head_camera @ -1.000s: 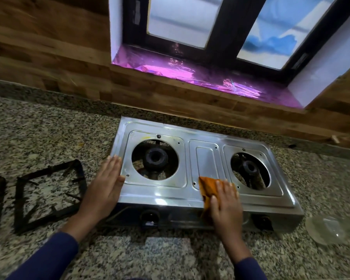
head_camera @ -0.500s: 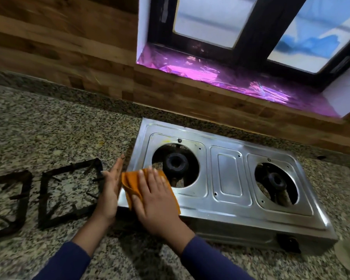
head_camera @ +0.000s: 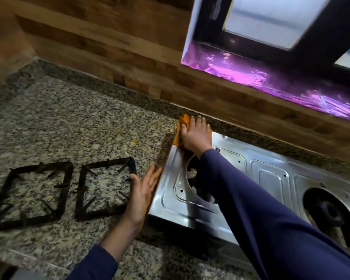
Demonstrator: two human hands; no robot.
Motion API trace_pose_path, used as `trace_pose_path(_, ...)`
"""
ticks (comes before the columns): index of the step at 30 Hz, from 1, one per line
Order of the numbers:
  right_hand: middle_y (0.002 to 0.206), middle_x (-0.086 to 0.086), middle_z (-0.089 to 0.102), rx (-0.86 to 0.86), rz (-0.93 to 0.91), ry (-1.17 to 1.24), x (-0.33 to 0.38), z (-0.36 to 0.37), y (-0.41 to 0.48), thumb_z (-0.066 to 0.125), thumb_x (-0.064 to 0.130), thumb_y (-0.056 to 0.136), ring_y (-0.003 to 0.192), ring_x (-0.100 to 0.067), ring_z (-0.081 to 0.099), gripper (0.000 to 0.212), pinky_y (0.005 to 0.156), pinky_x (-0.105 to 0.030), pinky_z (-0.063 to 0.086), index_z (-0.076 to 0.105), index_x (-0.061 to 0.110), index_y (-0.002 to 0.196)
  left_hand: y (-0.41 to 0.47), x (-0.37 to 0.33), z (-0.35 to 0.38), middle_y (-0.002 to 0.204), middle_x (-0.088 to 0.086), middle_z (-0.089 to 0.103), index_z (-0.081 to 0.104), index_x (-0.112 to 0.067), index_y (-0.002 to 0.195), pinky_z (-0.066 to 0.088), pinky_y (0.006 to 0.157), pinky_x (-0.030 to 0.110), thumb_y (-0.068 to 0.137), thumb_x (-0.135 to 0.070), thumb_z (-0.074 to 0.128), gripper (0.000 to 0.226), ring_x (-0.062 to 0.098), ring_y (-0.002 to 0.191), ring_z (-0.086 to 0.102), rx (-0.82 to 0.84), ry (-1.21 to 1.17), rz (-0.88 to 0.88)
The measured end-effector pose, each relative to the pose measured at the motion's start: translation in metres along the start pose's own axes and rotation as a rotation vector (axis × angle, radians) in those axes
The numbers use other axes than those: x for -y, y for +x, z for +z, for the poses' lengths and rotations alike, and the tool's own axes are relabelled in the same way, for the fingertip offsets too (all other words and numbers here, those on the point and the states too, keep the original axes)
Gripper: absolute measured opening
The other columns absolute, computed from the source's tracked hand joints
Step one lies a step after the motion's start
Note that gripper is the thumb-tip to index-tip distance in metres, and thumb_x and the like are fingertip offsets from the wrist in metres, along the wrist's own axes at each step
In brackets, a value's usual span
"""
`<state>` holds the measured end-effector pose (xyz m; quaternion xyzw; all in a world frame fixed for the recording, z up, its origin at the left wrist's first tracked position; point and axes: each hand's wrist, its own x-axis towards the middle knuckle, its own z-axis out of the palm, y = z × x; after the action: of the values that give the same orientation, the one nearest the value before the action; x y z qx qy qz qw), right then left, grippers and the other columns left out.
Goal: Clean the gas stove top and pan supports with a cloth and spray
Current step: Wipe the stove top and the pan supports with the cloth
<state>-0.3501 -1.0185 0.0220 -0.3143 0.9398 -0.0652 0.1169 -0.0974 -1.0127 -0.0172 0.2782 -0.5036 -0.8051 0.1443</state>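
Head view. The rectangular stainless-steel 2-burner gas stove (head_camera: 271, 178) sits on the speckled grey granite bench (head_camera: 69, 128), at the right of the scene, with its far edge near the wood-panelled wall (head_camera: 109, 47).

The right hand (head_camera: 195, 136) reaches across the stove to its far-left corner. It lies palm down with fingers extended, pressing the folded orange cloth (head_camera: 179, 131) flat against that corner. The hand is not clenched around the cloth; the cloth shows at the left of the hand and beyond the fingertips, partly overhanging onto the bench. The dark blue right sleeve (head_camera: 271, 219) crosses above the left burner opening (head_camera: 194, 178) and hides most of it.

The left hand (head_camera: 143, 193) is released and holds nothing. Its fingers are straight and together, and the hand stands on edge, touching the left side of the stove.

The right burner opening (head_camera: 329, 215) is uncovered, with a black burner head visible inside.

2 black square metal pan supports are off the stove and lie flat on the bench to its left: 1 support (head_camera: 105, 188) just beside the left hand, the other support (head_camera: 30, 195) further left, apart from the first.

A window sill lined with shiny purple foil (head_camera: 271, 77) runs above the wall at the far right. The frame is motion-blurred.
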Motion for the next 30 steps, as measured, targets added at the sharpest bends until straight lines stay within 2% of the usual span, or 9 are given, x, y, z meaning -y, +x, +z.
trace_pose_path(4, 0.164, -0.015, -0.001, -0.063, -0.127, 0.019, 0.006, 0.019, -0.053, 0.023, 0.044, 0.104, 0.152, -0.027, -0.002, 0.066, 0.122, -0.041, -0.003, 0.005, 0.009, 0.157, 0.010, 0.002, -0.016, 0.142, -0.008, 0.054, 0.040, -0.032, 0.145, 0.022, 0.117, 0.036, 0.078, -0.083, 0.003, 0.092, 0.008, 0.133, 0.046, -0.030, -0.062, -0.015)
trace_pose_path(9, 0.165, -0.007, 0.006, -0.014, -0.500, 0.104, 0.004, 0.048, -0.177, 0.029, 0.044, 0.100, 0.152, -0.023, 0.004, 0.065, 0.123, -0.040, 0.002, 0.016, 0.017, 0.157, 0.027, -0.011, -0.026, 0.140, -0.005, 0.055, 0.047, -0.032, 0.137, 0.026, 0.116, 0.039, 0.080, -0.080, 0.004, 0.086, 0.010, 0.131, 0.048, -0.086, -0.055, -0.013)
trace_pose_path(12, 0.164, -0.003, 0.017, -0.010, -0.672, 0.038, -0.013, 0.055, -0.223, 0.036, 0.042, 0.099, 0.151, -0.019, 0.016, 0.061, 0.122, -0.037, 0.009, 0.023, 0.022, 0.156, 0.035, -0.026, -0.016, 0.143, -0.003, 0.050, 0.040, -0.025, 0.143, 0.024, 0.117, 0.036, 0.086, -0.072, 0.001, 0.084, 0.011, 0.134, 0.043, -0.086, 0.060, -0.007)
trace_pose_path(14, 0.162, -0.001, 0.025, -0.051, -0.681, 0.004, -0.031, 0.056, -0.242, 0.041, 0.040, 0.098, 0.149, -0.017, 0.023, 0.061, 0.119, -0.035, 0.016, 0.027, 0.023, 0.154, 0.037, -0.034, -0.003, 0.148, -0.009, 0.041, 0.036, -0.028, 0.146, 0.020, 0.117, 0.034, 0.085, -0.076, 0.007, 0.082, 0.010, 0.140, 0.034, -0.070, 0.216, 0.004)
trace_pose_path(17, 0.159, 0.001, 0.031, -0.119, -0.567, 0.054, -0.067, 0.054, -0.260, 0.046, 0.039, 0.095, 0.147, -0.015, 0.028, 0.060, 0.118, -0.034, 0.019, 0.036, 0.022, 0.152, 0.028, -0.037, 0.023, 0.146, -0.024, 0.023, 0.027, -0.037, 0.151, 0.019, 0.111, 0.033, 0.089, -0.070, 0.012, 0.072, 0.002, 0.136, 0.022, -0.023, 0.616, 0.056)
trace_pose_path(20, 0.160, 0.000, 0.028, -0.165, -0.315, 0.077, -0.105, 0.049, -0.266, 0.039, 0.042, 0.097, 0.147, -0.018, 0.026, 0.059, 0.118, -0.034, 0.017, 0.036, 0.021, 0.152, 0.020, -0.023, 0.038, 0.160, -0.014, -0.001, 0.014, -0.026, 0.155, 0.010, 0.115, 0.031, 0.093, -0.058, 0.018, 0.070, 0.003, 0.142, 0.002, 0.025, 0.971, 0.192)
trace_pose_path(22, 0.162, 0.003, 0.015, -0.167, -0.114, 0.076, -0.122, 0.041, -0.259, 0.025, 0.049, 0.096, 0.150, -0.016, 0.017, 0.065, 0.120, -0.029, 0.007, 0.027, 0.021, 0.155, 0.021, -0.013, 0.037, 0.161, -0.005, -0.013, 0.003, -0.018, 0.156, 0.003, 0.117, 0.028, 0.097, -0.054, 0.018, 0.070, 0.007, 0.144, -0.011, 0.022, 1.205, 0.269)
trace_pose_path(24, 0.162, 0.005, 0.000, -0.145, 0.010, 0.097, -0.132, 0.034, -0.241, 0.015, 0.051, 0.096, 0.152, -0.014, 0.003, 0.068, 0.121, -0.029, -0.002, 0.013, 0.023, 0.157, 0.021, -0.011, 0.036, 0.161, 0.000, -0.017, -0.003, -0.014, 0.155, -0.002, 0.117, 0.027, 0.101, -0.048, 0.019, 0.067, 0.010, 0.144, -0.018, 0.010, 1.306, 0.307)
trace_pose_path(30, 0.165, -0.008, 0.005, -0.225, 0.256, 0.161, -0.145, 0.016, -0.151, 0.027, 0.040, 0.103, 0.152, -0.023, 0.001, 0.063, 0.123, -0.042, 0.001, 0.008, 0.015, 0.158, 0.021, -0.011, 0.036, 0.157, 0.003, -0.025, -0.010, -0.010, 0.153, 0.000, 0.115, 0.028, 0.105, -0.040, 0.022, 0.065, 0.014, 0.141, -0.028, 0.003, 1.453, 0.341)
